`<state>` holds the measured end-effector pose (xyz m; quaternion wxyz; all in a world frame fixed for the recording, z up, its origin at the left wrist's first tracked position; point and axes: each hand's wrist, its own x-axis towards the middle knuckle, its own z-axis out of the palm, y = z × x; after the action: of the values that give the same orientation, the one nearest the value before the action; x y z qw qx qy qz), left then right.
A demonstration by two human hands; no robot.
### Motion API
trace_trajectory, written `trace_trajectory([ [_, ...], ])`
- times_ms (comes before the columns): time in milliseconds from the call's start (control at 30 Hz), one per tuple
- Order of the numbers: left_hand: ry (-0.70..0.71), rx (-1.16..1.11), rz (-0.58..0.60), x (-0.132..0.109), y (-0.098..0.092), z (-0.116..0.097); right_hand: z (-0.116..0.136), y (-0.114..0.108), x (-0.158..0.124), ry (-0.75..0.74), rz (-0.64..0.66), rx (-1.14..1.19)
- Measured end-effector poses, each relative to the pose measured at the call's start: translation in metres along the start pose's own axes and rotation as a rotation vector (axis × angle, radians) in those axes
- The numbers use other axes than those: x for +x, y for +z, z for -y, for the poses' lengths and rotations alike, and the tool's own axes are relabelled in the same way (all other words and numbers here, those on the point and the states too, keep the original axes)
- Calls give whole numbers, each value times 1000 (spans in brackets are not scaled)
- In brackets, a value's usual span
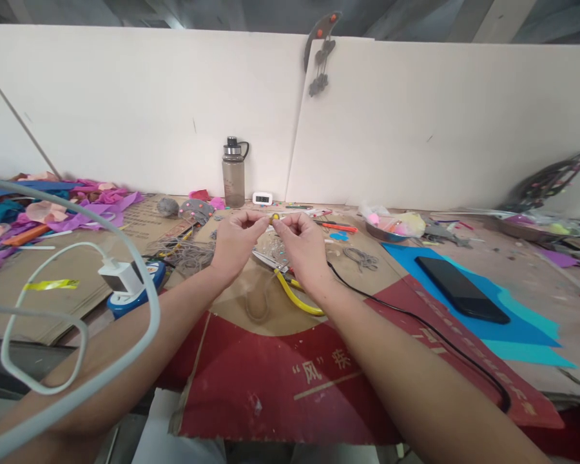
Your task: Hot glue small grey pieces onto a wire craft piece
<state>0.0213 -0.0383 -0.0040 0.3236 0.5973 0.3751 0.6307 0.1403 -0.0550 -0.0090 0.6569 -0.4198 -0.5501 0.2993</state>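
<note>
My left hand [238, 241] and my right hand [303, 245] meet over the middle of the cardboard, fingertips pinched together. Between them is a small round yellow piece [275, 217], too small to name surely, and both hands' fingertips close on it. Below the hands lie yellow-handled pliers or cutters [297, 299], partly hidden by my right hand. A thin loop of grey-brown yarn [257, 317] rests on the cardboard beneath my hands. Tangled grey yarn [186, 256] lies left of my left hand, and another small bundle of yarn [361, 259] lies right of my right hand.
White charging cables [149, 303] cross the left foreground near a blue power socket [140, 298]. A water bottle [234, 174] and small digital clock [262, 198] stand at the back. On the right, a black phone [461, 289] lies on blue sheets [522, 334]. Coloured scraps [96, 200] pile up at left.
</note>
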Motion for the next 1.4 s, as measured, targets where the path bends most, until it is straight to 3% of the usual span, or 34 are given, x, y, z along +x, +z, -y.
trace_trajectory([
  [500,-173,-286,225,0,2,-2,-2,-7,2,47,34,95],
  [800,-49,-118,197,2,1,2,-4,-9,0,38,60,88],
  [1200,-223,-258,202,6,-1,-3,-6,-14,-4,265,223,248],
  [1300,-266,-314,232,6,-1,-5,-12,-13,-4,279,261,199],
  [1400,-296,-315,235,6,-1,-5,-19,-16,-1,259,328,8],
])
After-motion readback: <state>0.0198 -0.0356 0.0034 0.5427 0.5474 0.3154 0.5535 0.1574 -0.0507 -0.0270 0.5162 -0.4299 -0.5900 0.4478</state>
